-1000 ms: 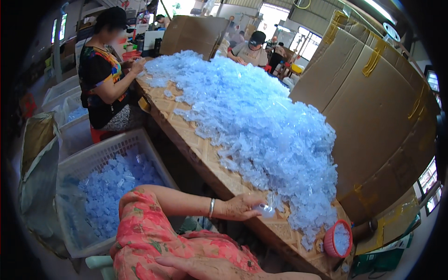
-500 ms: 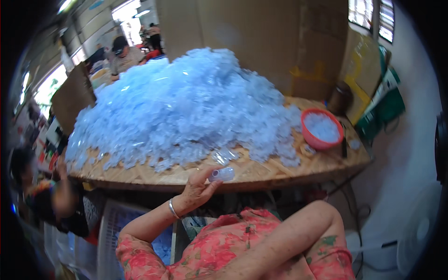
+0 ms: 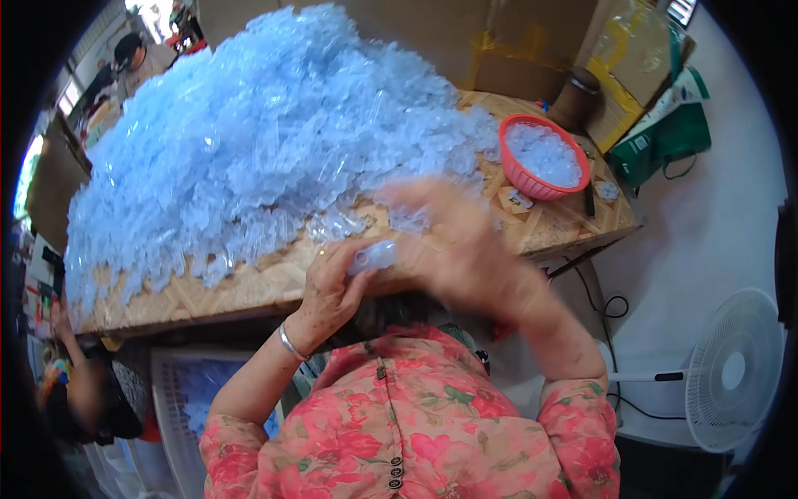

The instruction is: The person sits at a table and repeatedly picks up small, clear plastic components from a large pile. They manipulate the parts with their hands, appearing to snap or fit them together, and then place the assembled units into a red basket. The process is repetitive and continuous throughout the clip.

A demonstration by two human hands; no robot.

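Observation:
My left hand [image 3: 332, 283], with a bracelet at its wrist, is closed on a small clear plastic tube [image 3: 372, 257] near the table's front edge. The tube's round opening faces left and toward me. Over the table edge to the right, my right hand [image 3: 457, 241] is smeared by motion, so its fingers and anything in them cannot be made out. Beyond both hands rises a large heap of translucent bluish plastic pieces [image 3: 266, 141]. A few clear pieces [image 3: 337, 223] lie at the heap's front, just past my left hand.
A red basket [image 3: 519, 176] of small clear pieces stands at the table's [image 3: 532, 237] right end, near a dark brown jar [image 3: 576, 100]. A white fan [image 3: 731, 370] is at right. Below the table at left sits a white crate [image 3: 166, 399]. Another person [image 3: 91, 391] is at far left.
My right arm has swung from across my lap up over the table's front edge. The left hand still grips the tube. The view has tilted down.

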